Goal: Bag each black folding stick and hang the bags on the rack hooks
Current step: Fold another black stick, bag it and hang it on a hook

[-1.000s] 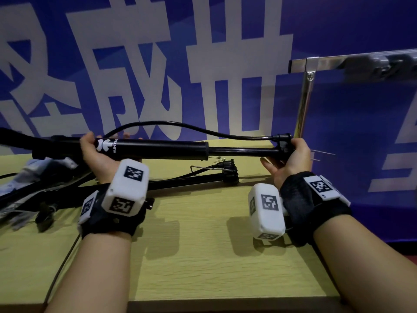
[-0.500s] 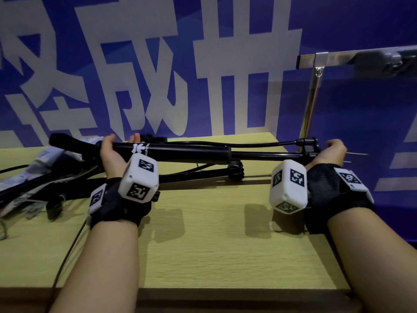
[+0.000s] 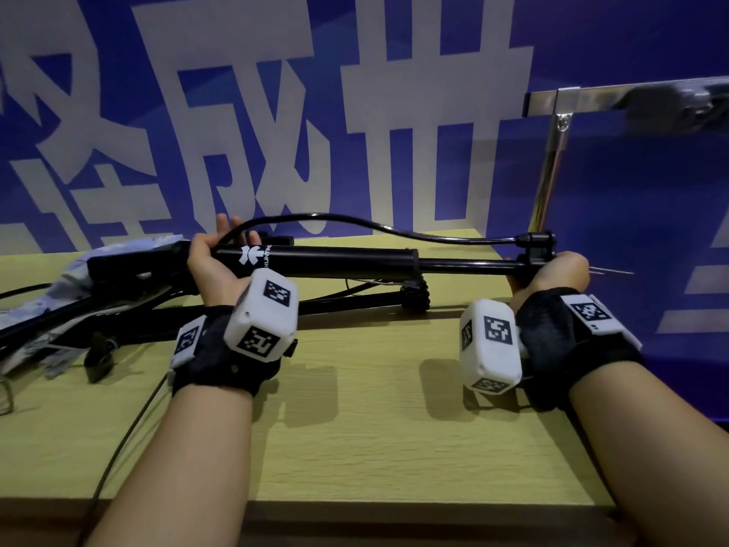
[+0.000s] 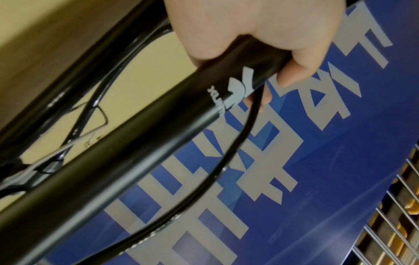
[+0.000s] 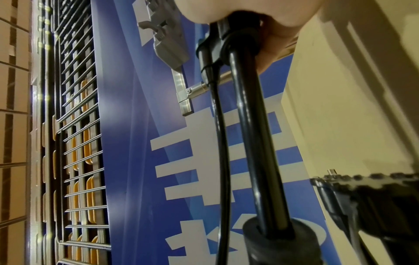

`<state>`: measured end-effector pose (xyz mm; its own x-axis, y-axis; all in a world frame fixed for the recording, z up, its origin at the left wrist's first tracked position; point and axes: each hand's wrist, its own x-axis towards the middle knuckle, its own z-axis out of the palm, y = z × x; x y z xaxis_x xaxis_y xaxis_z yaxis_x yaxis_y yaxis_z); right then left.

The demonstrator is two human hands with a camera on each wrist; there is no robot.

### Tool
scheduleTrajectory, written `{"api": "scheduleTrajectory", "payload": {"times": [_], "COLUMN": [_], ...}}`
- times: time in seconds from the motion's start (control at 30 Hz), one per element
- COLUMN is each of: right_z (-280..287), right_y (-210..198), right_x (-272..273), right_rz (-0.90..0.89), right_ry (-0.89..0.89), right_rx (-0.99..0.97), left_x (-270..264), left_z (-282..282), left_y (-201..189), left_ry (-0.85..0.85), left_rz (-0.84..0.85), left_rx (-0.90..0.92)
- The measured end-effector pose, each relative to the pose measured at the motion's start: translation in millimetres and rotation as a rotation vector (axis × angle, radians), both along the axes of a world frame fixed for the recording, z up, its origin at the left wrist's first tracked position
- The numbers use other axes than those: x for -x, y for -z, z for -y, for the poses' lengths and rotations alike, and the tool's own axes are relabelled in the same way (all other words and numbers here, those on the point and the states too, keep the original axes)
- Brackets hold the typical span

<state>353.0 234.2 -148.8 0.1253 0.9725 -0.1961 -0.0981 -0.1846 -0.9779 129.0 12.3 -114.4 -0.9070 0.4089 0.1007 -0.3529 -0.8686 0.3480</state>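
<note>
I hold a black folding stick [image 3: 355, 263] level above the wooden table [image 3: 374, 420]. My left hand [image 3: 215, 262] grips its thick tube beside the white logo [image 4: 235, 89], fingers wrapped round the tube [image 4: 136, 152]. My right hand [image 3: 552, 272] grips the thin end by the clamp [image 5: 229, 41]. A black cable [image 3: 335, 219] arcs above the stick from end to end. A second black stick [image 3: 355, 301] lies on the table behind my wrists. Pale bags [image 3: 51, 286] lie crumpled at the far left.
A steel rack bar [image 3: 631, 97] on a post [image 3: 552, 175] stands at the back right, with a grey hook [image 5: 167, 44] on it. A blue banner [image 3: 276, 112] is the backdrop. More black poles and cords are piled at the left [image 3: 98, 349].
My hands have come closer together. The thin rod now shows shorter beyond the thick tube, and the cable, flat half a second ago, bows upward again.
</note>
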Motion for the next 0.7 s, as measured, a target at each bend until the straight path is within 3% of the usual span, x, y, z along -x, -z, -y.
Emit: {"api": "scheduleTrajectory", "payload": {"times": [0.13, 0.27, 0.7], "right_z": [7, 13, 41], "right_y": [-3, 3, -1], "right_x": [-1, 3, 6], "right_rz": [0.311, 0.463, 0.529], "right_ry": [-0.091, -0.090, -0.187], "right_rx": [-0.103, -0.242, -0.319], "left_x": [-9, -10, -15], "left_z": [-5, -7, -13], "left_y": [-1, -1, 1], "left_ry": [0.021, 0.045, 0.118], "left_rz": [-0.002, -0.021, -0.007], "left_rx": [-0.034, -0.024, -0.055]}}
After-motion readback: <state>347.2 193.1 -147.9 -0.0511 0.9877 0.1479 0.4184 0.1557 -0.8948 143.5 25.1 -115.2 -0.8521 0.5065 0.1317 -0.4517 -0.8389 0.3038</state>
